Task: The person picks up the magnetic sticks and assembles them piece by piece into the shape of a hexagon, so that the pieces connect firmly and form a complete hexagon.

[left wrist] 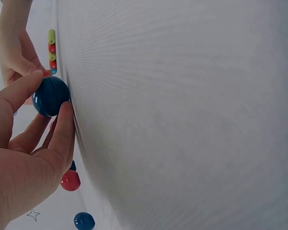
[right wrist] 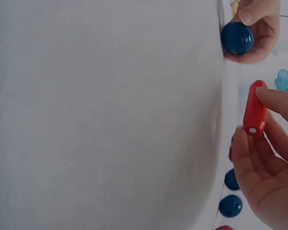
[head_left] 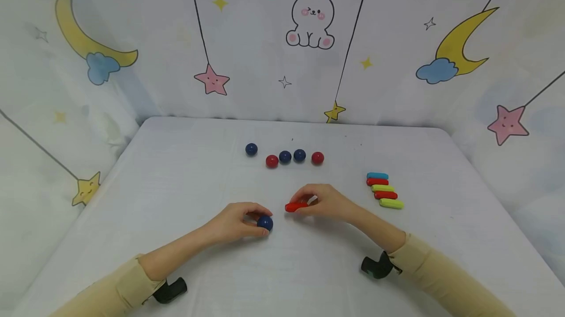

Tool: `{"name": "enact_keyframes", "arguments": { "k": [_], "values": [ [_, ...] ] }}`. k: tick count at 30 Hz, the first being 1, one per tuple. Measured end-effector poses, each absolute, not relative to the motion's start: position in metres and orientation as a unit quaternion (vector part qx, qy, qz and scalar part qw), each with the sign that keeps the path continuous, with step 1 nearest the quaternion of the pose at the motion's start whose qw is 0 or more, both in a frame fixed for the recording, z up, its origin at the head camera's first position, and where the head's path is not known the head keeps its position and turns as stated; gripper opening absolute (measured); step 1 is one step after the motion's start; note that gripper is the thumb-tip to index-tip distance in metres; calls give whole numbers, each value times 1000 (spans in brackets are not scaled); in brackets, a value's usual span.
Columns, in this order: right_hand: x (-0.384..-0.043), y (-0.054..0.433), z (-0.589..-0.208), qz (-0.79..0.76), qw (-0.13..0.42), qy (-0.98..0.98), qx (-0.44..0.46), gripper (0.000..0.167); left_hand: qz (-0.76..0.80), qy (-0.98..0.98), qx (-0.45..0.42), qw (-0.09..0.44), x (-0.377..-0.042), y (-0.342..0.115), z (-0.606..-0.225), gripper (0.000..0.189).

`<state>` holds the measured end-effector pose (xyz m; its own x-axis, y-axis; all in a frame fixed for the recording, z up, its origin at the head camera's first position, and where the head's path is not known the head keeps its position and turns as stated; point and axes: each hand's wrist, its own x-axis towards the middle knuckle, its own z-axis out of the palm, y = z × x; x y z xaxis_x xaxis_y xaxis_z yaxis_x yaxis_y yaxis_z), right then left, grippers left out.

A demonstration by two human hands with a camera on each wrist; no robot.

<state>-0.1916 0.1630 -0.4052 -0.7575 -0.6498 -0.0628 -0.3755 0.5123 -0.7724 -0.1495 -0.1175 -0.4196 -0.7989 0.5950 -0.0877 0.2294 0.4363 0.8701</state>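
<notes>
My left hand (head_left: 238,221) pinches a dark blue ball (head_left: 265,223) between thumb and fingers, low over the table. In the left wrist view a thin seam runs round this blue ball (left wrist: 51,96). A short red rod (head_left: 296,207) is held by my right hand (head_left: 324,201), a little to the right of the ball and apart from it. The right wrist view shows the red rod (right wrist: 255,108) with ridged sides and a small pale, shiny disc in its end. Thumb and fingertips grip it there.
Behind the hands lie several balls in a loose row, among them a blue ball (head_left: 251,149) and a red ball (head_left: 318,158). To the right, several rods lie side by side, with a blue rod (head_left: 377,176) farthest back and a yellow-green rod (head_left: 391,203) nearest. A white cloth covers the table (head_left: 185,160).
</notes>
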Motion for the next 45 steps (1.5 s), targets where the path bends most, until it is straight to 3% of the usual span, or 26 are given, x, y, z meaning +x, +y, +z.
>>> {"name": "enact_keyframes", "arguments": {
  "k": [30, 34, 40, 45],
  "values": [
    [-180, 137, -403, -369, 198, 841, -343, 19, 472, 821, 257, 192, -151, -116, -422, 34],
    [-191, 148, -402, -373, 160, 856, -320, 18, 471, 823, 252, 196, -150, -116, -421, 34],
    [-226, 179, -399, -381, 28, 899, -214, 22, 467, 825, 248, 197, -150, -116, -420, 34],
    [-252, 200, -401, -371, 5, 917, -144, 36, 466, 826, 246, 200, -149, -115, -419, 34]
  ]
}}
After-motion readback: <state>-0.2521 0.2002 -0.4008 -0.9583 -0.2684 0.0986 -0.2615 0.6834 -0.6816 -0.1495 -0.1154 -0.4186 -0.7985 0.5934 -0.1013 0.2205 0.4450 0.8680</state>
